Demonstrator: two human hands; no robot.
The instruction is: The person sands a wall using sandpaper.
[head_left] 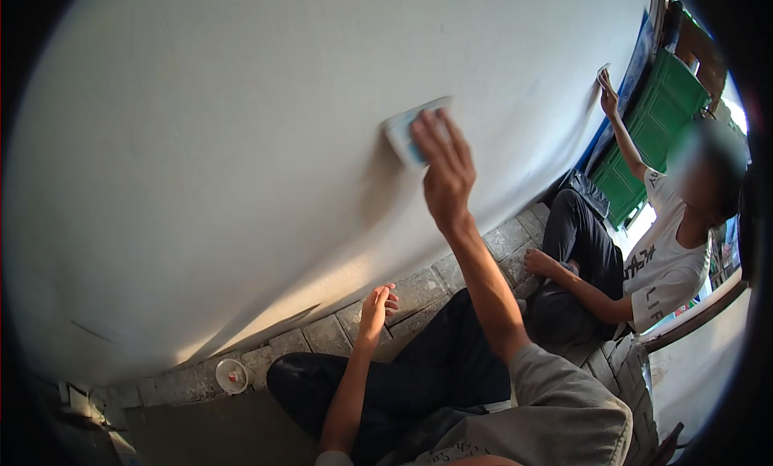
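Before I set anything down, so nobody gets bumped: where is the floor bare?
Bare grey brick paving lies along the white wall: between the round white cup and the left hand, then to the co-worker's dark trousers. Crowded: between those and the wearer's legs.

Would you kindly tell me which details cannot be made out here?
Head view:
Markings on the pad: blurred, partly covered by the right hand.
Contents of the cup: too small.
White piece at the co-worker's hand: too small.
Grey shirt's lettering: cut off by lower edge.

Pad point(402, 135) between right hand point(448, 176) and wall point(241, 144)
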